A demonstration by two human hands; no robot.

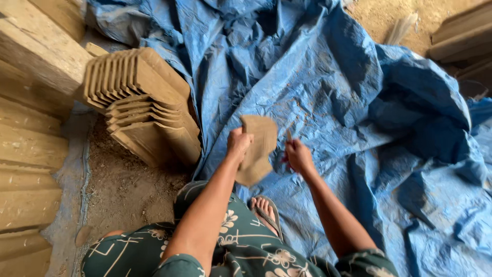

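My left hand (239, 144) grips a curved, tan clay tile (259, 149) by its left edge and holds it upright above my lap. My right hand (298, 156) is closed around a small thin tool (288, 136), held just right of the tile's edge. The tile is blurred. Under both hands spreads a crumpled blue tarpaulin (328, 82) dusted with clay crumbs. My foot in a sandal (265, 210) rests on the tarp below the tile.
A stack of several similar clay tiles (141, 102) lies on the dirt ground to the left. Long wooden or clay slabs (28, 133) line the far left. More boards (461, 36) sit at the top right on sandy ground.
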